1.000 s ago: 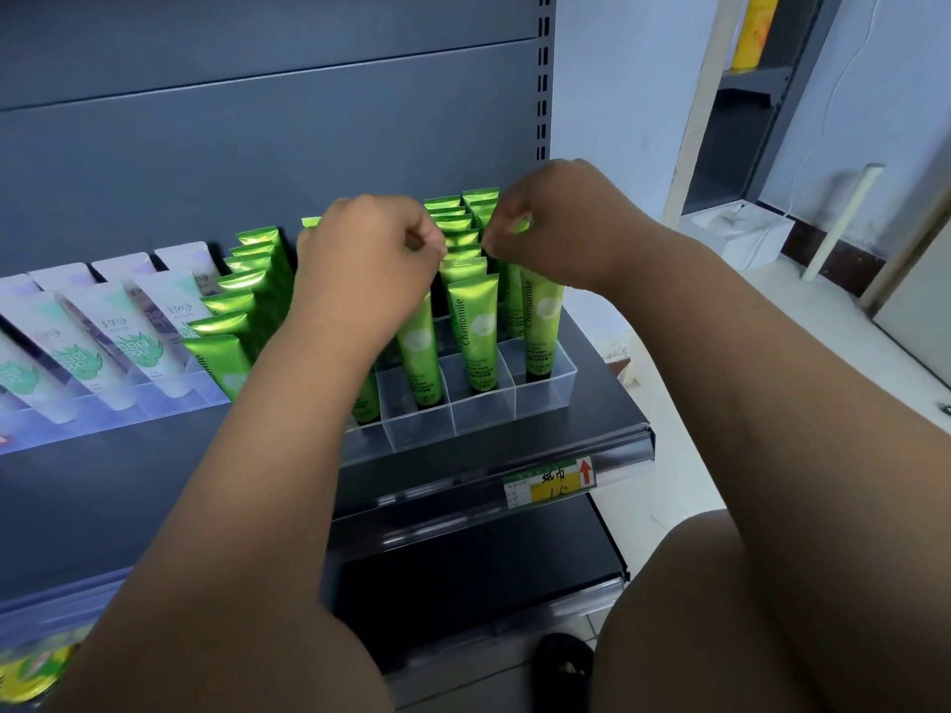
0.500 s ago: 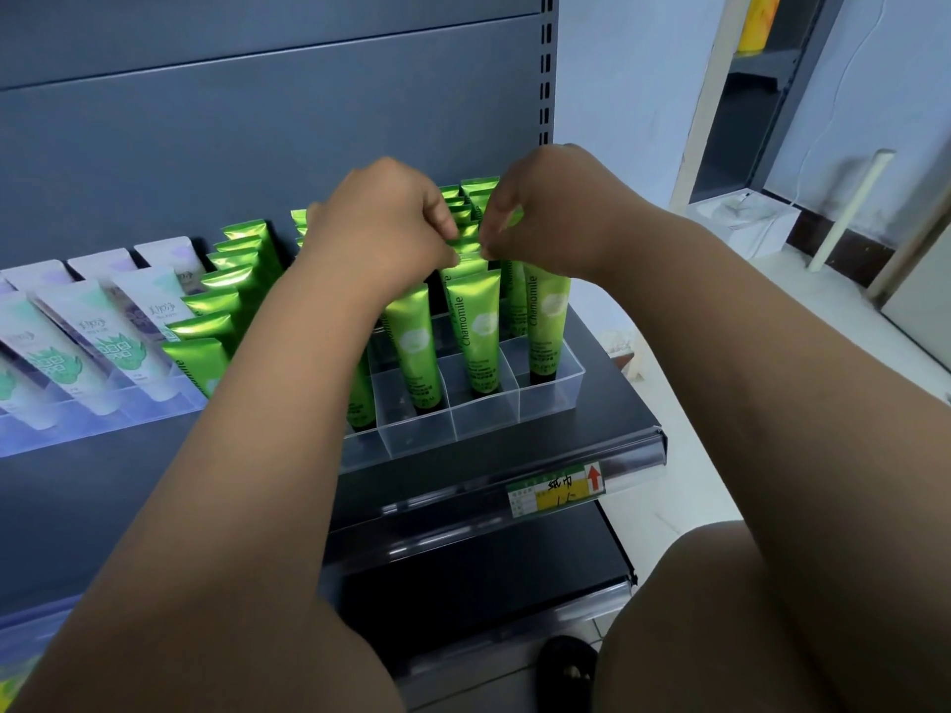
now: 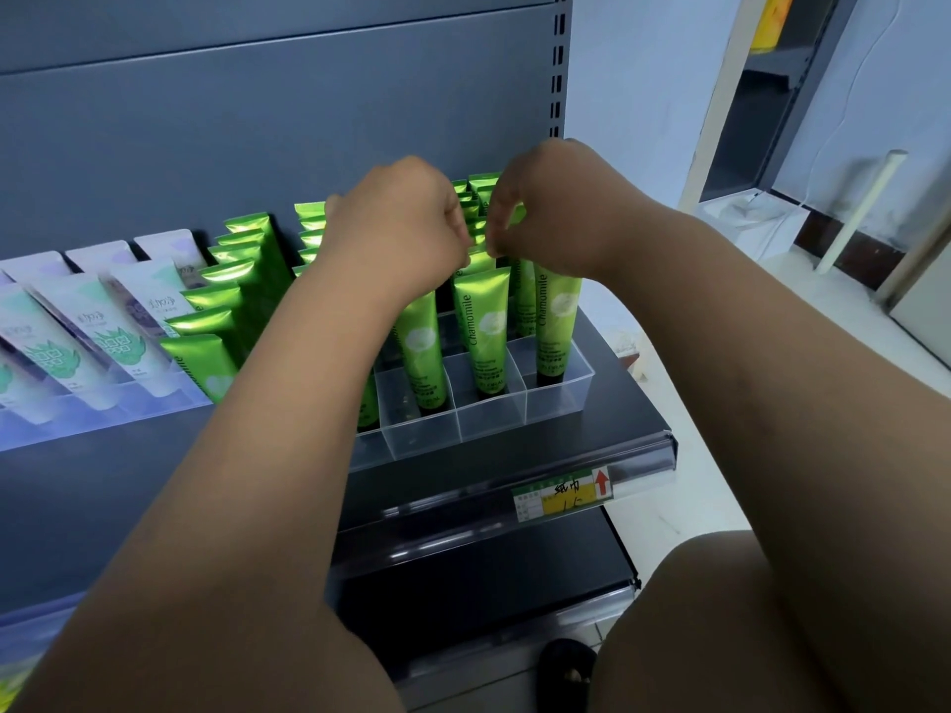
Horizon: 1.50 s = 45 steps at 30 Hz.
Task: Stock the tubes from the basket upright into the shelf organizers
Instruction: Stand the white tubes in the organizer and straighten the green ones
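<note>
Our left hand (image 3: pixel 396 229) is now sitting closer to our right hand (image 3: pixel 553 208) than 1 second ago, having slid rightward along the row tops until the 2 thumbs are almost meeting. Both hands are hovering over the crimped tops of the green tubes (image 3: pixel 481 321), which are standing upright in the clear organizer (image 3: pixel 489 422) at the right end of the shelf (image 3: pixel 617 429).

The right hand's thumb and fingers are pinching the top edge of a tube in the rightmost lanes, with a green corner showing between them. The left hand's fingers are curling under, knuckles toward us, and we cannot tell whether they are gripping a tube or only pressing on the tops.

We are judging this as the tidying part of stocking: seating and squaring tubes already in their lanes. The basket is not showing. The front cells of at least 3 lanes are looking unfilled, so the next move is calling for letting go, fetching more tubes, and lowering them cap-down into those cells without tipping the neighbours.
</note>
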Motion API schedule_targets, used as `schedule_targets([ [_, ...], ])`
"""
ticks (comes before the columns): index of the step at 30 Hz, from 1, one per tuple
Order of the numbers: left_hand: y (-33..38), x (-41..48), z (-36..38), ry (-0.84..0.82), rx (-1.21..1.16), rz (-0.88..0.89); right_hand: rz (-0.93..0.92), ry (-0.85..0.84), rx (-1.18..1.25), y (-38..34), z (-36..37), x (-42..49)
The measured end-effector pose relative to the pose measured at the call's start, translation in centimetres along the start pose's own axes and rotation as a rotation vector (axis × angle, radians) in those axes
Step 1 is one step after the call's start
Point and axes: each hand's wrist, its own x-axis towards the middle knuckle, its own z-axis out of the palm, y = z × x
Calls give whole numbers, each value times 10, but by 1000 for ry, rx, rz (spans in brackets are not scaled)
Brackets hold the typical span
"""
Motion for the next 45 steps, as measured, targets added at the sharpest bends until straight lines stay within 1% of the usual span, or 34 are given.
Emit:
schedule_targets([
  [9, -4, -4, 2, -33, -89, 11, 25, 82, 70, -2, -7, -2],
  [12, -5, -4, 2, -51, -119, -2, 21, 27, 75, -5, -7, -3],
  [16, -7, -4, 2, -75, -130, 3, -30, -38, -24, -7, -2, -2],
  [20, -7, -5, 0, -90, -129, 8, -53, -62, -110, -5, 0, -1],
  [29, -6, -3, 2, -97, -171, 5, -12, -97, -141, -4, 1, 0],
  [35, -13, -2, 1, -74, -264, 5, 5, -40, -77, -4, 3, 2],
  [38, -15, 0, -4, -30, -338, 20, -4, 33, 8, -1, 3, 1],
  [40, -18, 2, -6, 21, -381, 37, -24, 110, 34, 1, 0, -1],
  [43, -23, 4, -6, 60, -378, 34, -6, 193, 29, 4, -1, -2],
  [45, -23, 5, -4, 40, -332, 26, 11, 171, 12, 6, 2, 0],
])
